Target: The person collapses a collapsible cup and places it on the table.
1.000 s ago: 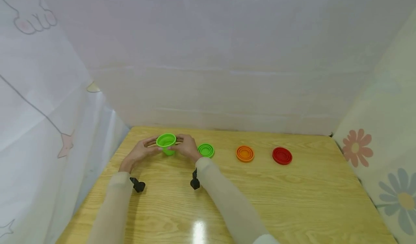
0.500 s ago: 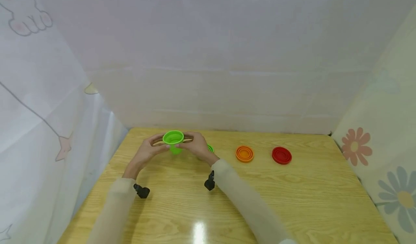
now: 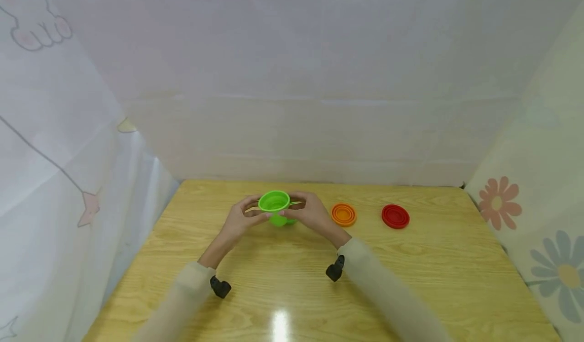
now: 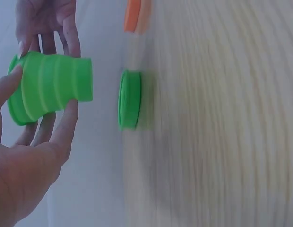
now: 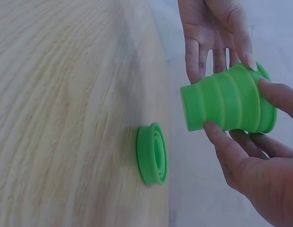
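Note:
Between both hands is an expanded green collapsible cup [image 3: 274, 202], its ribbed wall drawn out to full height and its mouth facing up. My left hand [image 3: 240, 217] grips it from the left, thumb near the rim and fingers along the side. From the other side my right hand [image 3: 312, 213] holds it the same way. In both wrist views the cup is raised off the table. Below it a second green collapsible cup [image 5: 152, 154] lies folded flat on the wood; in the head view the raised cup and right hand mostly hide it.
A folded orange cup [image 3: 343, 215] and a folded red cup [image 3: 395, 216] lie to the right on the wooden table [image 3: 410, 271]. A white cloth [image 3: 292, 139] hangs behind the table's back edge, with printed cloths at both sides.
Both hands have carried the expanded green cup to the right, from the table's left part to over the folded green one. The folded orange and red cups stay in place.

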A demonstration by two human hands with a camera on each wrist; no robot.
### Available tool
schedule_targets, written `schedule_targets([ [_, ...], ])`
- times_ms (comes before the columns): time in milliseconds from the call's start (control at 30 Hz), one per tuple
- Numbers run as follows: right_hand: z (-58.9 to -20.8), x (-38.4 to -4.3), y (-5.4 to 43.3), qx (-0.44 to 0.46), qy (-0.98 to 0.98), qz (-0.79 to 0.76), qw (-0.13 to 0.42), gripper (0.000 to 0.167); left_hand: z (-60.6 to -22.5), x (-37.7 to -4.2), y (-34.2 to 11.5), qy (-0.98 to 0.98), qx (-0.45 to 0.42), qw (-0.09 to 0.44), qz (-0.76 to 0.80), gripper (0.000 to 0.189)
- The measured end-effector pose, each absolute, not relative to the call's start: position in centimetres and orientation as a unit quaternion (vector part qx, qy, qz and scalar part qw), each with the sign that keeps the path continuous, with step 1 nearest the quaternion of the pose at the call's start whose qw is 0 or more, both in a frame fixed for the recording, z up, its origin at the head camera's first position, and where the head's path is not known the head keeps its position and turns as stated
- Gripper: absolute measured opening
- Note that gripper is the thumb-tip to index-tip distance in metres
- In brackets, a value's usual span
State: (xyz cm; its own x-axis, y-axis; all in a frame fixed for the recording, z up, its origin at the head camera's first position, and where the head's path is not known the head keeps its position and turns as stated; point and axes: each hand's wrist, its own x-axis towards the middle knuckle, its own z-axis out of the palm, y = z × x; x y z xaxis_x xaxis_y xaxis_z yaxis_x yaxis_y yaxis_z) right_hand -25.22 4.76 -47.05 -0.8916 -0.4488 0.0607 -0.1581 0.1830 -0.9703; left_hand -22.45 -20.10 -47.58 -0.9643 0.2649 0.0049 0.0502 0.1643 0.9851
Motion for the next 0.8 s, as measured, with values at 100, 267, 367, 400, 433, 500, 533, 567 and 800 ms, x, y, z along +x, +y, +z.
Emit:
schedule_targets([
  [100, -47.4, -24.7, 6.1, -0.198, 0.76, -0.611, 0.1, 0.052, -47.7, -22.1, -18.5, 0.752, 0.102, 0.085, 0.646, 0.062],
  [267, -48.1, -23.7, 8.3, -0.191, 0.751, -0.626, 0.091, 0.052, -48.0, -21.9, -16.5, 0.742, 0.117, 0.093, 0.653, 0.059],
  [367, -48.2, -22.8, 9.4, -0.177, 0.75, -0.629, 0.097, 0.055, -48.0, -21.6, -15.6, 0.74, 0.129, 0.096, 0.653, 0.06],
  [400, -48.2, -22.4, 9.8, -0.174, 0.752, -0.629, 0.099, 0.056, -48.0, -21.5, -15.3, 0.74, 0.129, 0.096, 0.653, 0.06],
  [433, -48.2, -22.0, 10.2, -0.172, 0.754, -0.627, 0.098, 0.057, -48.1, -21.3, -15.0, 0.742, 0.131, 0.096, 0.651, 0.06],
  [500, -48.1, -21.3, 11.0, -0.162, 0.759, -0.623, 0.097, 0.058, -48.2, -20.9, -14.2, 0.742, 0.133, 0.1, 0.649, 0.06],
  [533, -48.2, -20.9, 11.4, -0.16, 0.762, -0.62, 0.096, 0.059, -48.3, -20.7, -13.8, 0.742, 0.132, 0.103, 0.649, 0.061],
  [567, -48.2, -20.6, 11.9, -0.161, 0.766, -0.616, 0.093, 0.06, -48.4, -20.5, -13.4, 0.743, 0.136, 0.105, 0.646, 0.062],
  [800, -50.2, -18.7, 14.5, -0.152, 0.775, -0.607, 0.092, 0.061, -49.4, -18.6, -11.3, 0.747, 0.152, 0.138, 0.633, 0.072],
])
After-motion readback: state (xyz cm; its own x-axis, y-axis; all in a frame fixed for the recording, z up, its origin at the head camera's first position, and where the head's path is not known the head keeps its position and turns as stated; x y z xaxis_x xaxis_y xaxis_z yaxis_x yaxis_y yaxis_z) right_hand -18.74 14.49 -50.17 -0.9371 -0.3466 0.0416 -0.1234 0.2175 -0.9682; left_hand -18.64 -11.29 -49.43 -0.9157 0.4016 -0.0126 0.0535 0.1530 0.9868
